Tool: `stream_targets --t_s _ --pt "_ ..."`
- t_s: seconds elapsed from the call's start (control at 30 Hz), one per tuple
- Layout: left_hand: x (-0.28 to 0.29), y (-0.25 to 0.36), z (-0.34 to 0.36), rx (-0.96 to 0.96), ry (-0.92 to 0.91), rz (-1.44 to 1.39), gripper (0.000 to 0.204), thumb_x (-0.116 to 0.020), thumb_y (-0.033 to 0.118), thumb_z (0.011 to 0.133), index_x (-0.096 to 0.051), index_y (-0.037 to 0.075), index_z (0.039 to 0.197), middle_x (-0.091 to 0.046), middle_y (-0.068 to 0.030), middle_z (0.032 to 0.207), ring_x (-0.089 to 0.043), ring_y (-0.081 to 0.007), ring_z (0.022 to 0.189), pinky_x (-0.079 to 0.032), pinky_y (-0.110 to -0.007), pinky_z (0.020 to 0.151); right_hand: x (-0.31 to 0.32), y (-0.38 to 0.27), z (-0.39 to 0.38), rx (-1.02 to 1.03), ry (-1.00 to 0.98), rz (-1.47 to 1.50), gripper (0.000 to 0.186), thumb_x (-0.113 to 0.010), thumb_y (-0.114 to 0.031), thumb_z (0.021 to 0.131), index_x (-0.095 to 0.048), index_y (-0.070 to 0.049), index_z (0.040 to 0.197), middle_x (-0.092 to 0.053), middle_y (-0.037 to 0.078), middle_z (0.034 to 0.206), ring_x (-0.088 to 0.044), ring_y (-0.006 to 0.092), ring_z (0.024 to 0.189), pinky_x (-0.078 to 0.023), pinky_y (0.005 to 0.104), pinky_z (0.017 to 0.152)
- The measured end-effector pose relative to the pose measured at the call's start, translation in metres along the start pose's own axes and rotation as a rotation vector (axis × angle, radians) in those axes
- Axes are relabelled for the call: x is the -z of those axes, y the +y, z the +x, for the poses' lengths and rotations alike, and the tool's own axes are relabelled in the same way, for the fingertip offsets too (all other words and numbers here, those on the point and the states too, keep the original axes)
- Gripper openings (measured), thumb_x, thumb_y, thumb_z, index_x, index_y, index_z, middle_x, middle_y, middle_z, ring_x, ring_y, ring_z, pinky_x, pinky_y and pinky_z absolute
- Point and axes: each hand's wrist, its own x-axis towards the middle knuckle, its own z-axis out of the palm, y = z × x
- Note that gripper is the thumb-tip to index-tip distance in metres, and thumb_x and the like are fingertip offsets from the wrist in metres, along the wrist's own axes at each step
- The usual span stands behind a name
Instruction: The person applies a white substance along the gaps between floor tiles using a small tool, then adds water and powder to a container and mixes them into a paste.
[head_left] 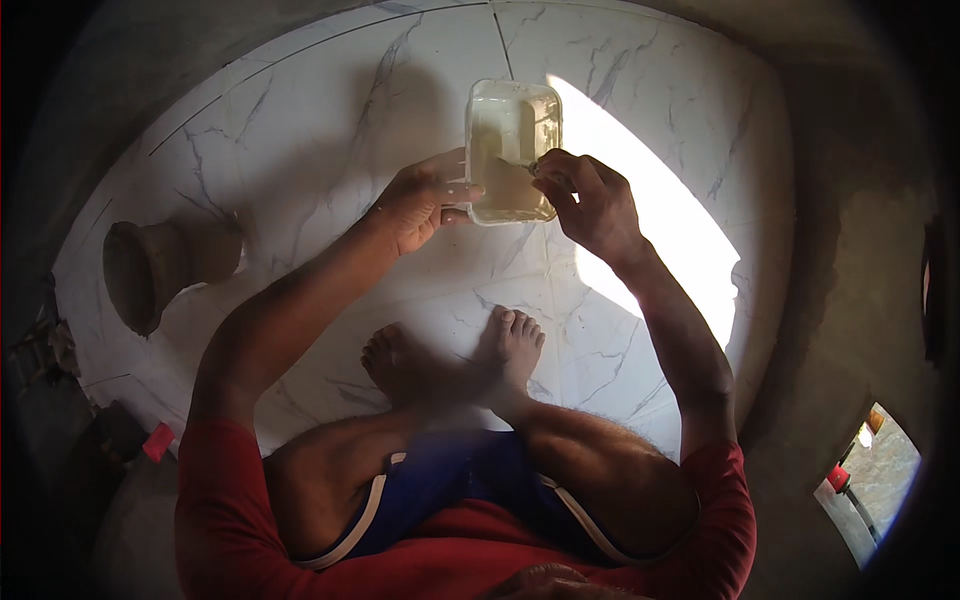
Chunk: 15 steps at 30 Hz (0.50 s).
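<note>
— In the head view, where is the tub [512, 215]?
— Over the floor [640, 90], between our hands: our left hand [425, 200] holds its left rim, our right hand [597, 203] pinches a thin tool [531, 167], kind unclear.
— How should we work well?
— Holding the tub level, moving the tool gently.

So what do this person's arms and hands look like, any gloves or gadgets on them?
Short, plain red sleeves end on the upper arms. Below them, the left hand and right hand are bare: no gloves, watch or cables show.
</note>
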Motion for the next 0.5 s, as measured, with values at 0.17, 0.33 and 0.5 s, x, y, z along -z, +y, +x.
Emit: stream_targets --t_s 0.17,0.33,0.5 --pt "0.005 -0.003 0.005 0.019 -0.024 0.007 0.061 -0.078 0.009 0.081 -0.057 0.01 0.138 -0.066 0.0007 0.114 -0.065 -0.0119 0.103 -0.055 -0.028 0.081 -0.008 -0.005 -0.014 -0.181 -0.005 0.214 0.01 -0.075 -0.006 0.082 -0.07 -0.009 0.091 -0.064 0.005 0.1 -0.071 0.0199 0.077 -0.061 0.0315 0.061" --pt "0.002 -0.001 0.007 -0.014 0.005 -0.012 0.06 -0.076 0.01 0.083 -0.055 0.008 0.139 -0.067 -0.0026 0.116 -0.066 -0.014 0.103 -0.056 -0.031 0.081 -0.002 -0.015 -0.011 -0.033 -0.012 0.111 0.021 -0.076 -0.003 0.082 -0.064 -0.005 0.099 -0.069 0.009 0.093 -0.073 0.0219 0.075 -0.061 0.0316 0.062" --pt "0.0 0.004 0.007 -0.027 -0.002 -0.03 0.059 -0.075 0.008 0.083 -0.055 0.006 0.139 -0.067 -0.0036 0.116 -0.067 -0.015 0.102 -0.056 -0.032 0.082 -0.001 -0.026 -0.009 -0.041 -0.046 0.14 0.032 -0.079 -0.003 0.082 -0.058 -0.002 0.105 -0.073 0.009 0.088 -0.074 0.0229 0.072 -0.06 0.0323 0.062"
